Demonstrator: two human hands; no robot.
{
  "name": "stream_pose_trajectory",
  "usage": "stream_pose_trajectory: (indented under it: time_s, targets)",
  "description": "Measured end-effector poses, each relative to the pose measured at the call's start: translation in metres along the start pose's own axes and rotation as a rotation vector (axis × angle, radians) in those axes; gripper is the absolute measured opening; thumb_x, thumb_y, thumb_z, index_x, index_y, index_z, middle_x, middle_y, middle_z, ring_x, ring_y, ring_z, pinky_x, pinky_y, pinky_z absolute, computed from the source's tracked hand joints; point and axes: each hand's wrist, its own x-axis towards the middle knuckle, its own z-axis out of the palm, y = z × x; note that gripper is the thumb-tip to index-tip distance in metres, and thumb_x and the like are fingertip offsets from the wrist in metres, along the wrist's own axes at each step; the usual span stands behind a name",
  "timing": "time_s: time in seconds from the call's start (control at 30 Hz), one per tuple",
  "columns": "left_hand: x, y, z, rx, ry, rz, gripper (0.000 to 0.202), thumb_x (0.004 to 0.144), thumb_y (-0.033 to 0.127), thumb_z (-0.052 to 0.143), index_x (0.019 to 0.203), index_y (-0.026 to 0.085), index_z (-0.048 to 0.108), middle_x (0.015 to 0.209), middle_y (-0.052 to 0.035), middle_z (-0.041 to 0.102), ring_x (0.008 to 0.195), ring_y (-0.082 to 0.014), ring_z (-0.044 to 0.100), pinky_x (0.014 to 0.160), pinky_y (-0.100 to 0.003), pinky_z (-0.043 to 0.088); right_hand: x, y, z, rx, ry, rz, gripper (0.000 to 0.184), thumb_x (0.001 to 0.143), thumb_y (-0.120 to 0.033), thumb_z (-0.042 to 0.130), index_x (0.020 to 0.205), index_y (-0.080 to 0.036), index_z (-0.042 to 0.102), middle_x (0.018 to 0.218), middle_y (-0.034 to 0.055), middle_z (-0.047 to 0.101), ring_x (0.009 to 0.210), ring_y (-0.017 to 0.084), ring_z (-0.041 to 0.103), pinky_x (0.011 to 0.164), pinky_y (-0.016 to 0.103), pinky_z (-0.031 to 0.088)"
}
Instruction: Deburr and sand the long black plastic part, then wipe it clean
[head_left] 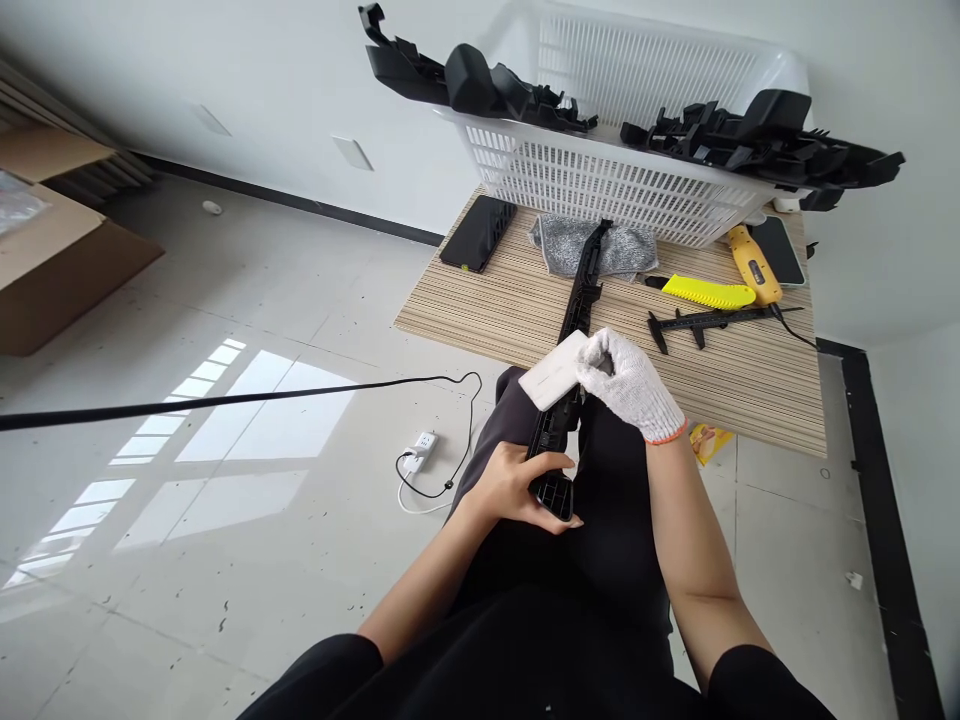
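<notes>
My bare left hand (517, 485) is wrapped round the near end of a long black plastic part (577, 310). The part slants away from my lap, and its far end rests over a grey cloth (559, 245) on the table. In a white knit glove with an orange cuff, my right hand (626, 380) pinches the edge of a white rectangular sheet (553, 372). That sheet lies across the middle of the black part; whether it touches the part I cannot tell.
A white plastic basket (600, 165) stands at the table's back, with black plastic parts (480, 85) across its rim. On the table (465, 315) are a phone (478, 232), yellow-green knife (709, 291), black caliper (705, 321) and corded yellow tool (752, 262). A power strip (421, 452) lies on the floor.
</notes>
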Motion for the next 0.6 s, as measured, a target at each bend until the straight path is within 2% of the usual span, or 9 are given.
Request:
stream_pose_trajectory:
  time_s: [0.07, 0.13, 0.23, 0.3, 0.43, 0.53, 0.6]
  targets:
    - [-0.002, 0.001, 0.000, -0.018, 0.015, -0.046, 0.065, 0.072, 0.068, 0.075, 0.114, 0.022, 0.061, 0.073, 0.0018, 0.073, 0.046, -0.0107, 0.062, 0.042, -0.023, 0.045, 0.000, -0.002, 0.002, -0.038, 0.038, 0.012, 0.018, 0.084, -0.032, 0.067, 0.080, -0.025, 0.052, 0.081, -0.0028, 0.063, 0.070, 0.015, 0.056, 0.068, 0.029, 0.045]
    - [-0.003, 0.002, 0.000, -0.018, 0.041, -0.082, 0.069, 0.072, 0.072, 0.072, 0.117, 0.021, 0.058, 0.077, 0.0006, 0.074, 0.050, -0.0131, 0.067, 0.045, -0.023, 0.050, 0.000, -0.004, 0.006, -0.106, 0.147, 0.036, 0.022, 0.083, -0.036, 0.071, 0.080, -0.025, 0.052, 0.081, -0.0033, 0.063, 0.071, 0.015, 0.056, 0.070, 0.030, 0.043]
    - [-0.003, 0.002, 0.001, -0.017, 0.067, -0.077, 0.064, 0.071, 0.071, 0.073, 0.109, 0.022, 0.056, 0.070, 0.0038, 0.070, 0.046, -0.0116, 0.065, 0.042, -0.022, 0.048, 0.002, -0.005, 0.010, -0.187, 0.345, 0.076, 0.037, 0.080, -0.041, 0.076, 0.075, -0.025, 0.044, 0.076, -0.0051, 0.057, 0.069, 0.014, 0.051, 0.071, 0.030, 0.040]
    - [-0.002, 0.001, 0.002, -0.028, 0.070, -0.056, 0.061, 0.070, 0.067, 0.076, 0.105, 0.022, 0.055, 0.067, 0.0054, 0.068, 0.041, -0.0093, 0.060, 0.039, -0.021, 0.045, 0.004, -0.004, 0.009, -0.155, 0.402, 0.056, 0.041, 0.081, -0.040, 0.076, 0.074, -0.025, 0.038, 0.073, -0.0062, 0.051, 0.068, 0.013, 0.047, 0.071, 0.030, 0.039]
    - [0.000, 0.000, 0.004, -0.033, 0.067, -0.031, 0.058, 0.069, 0.064, 0.078, 0.101, 0.022, 0.054, 0.067, 0.0051, 0.068, 0.040, -0.0077, 0.057, 0.038, -0.020, 0.042, 0.004, -0.004, 0.002, -0.035, 0.264, -0.006, 0.041, 0.082, -0.033, 0.072, 0.071, -0.025, 0.034, 0.069, -0.0071, 0.040, 0.064, 0.012, 0.038, 0.065, 0.028, 0.037]
    - [0.001, 0.001, 0.004, -0.031, 0.063, -0.039, 0.057, 0.069, 0.065, 0.077, 0.100, 0.022, 0.054, 0.065, 0.0055, 0.067, 0.040, -0.0080, 0.057, 0.039, -0.020, 0.041, 0.002, -0.007, 0.000, -0.013, 0.172, 0.059, 0.049, 0.083, -0.033, 0.070, 0.065, -0.025, 0.025, 0.062, -0.0075, 0.028, 0.058, 0.011, 0.028, 0.056, 0.029, 0.028]
    - [0.001, 0.002, 0.003, -0.030, 0.051, -0.047, 0.056, 0.068, 0.063, 0.078, 0.099, 0.023, 0.054, 0.064, 0.0063, 0.066, 0.039, -0.0080, 0.056, 0.039, -0.021, 0.041, 0.001, -0.009, 0.001, -0.052, 0.152, 0.097, 0.053, 0.082, -0.035, 0.073, 0.064, -0.025, 0.024, 0.060, -0.0074, 0.026, 0.058, 0.011, 0.026, 0.054, 0.029, 0.025]
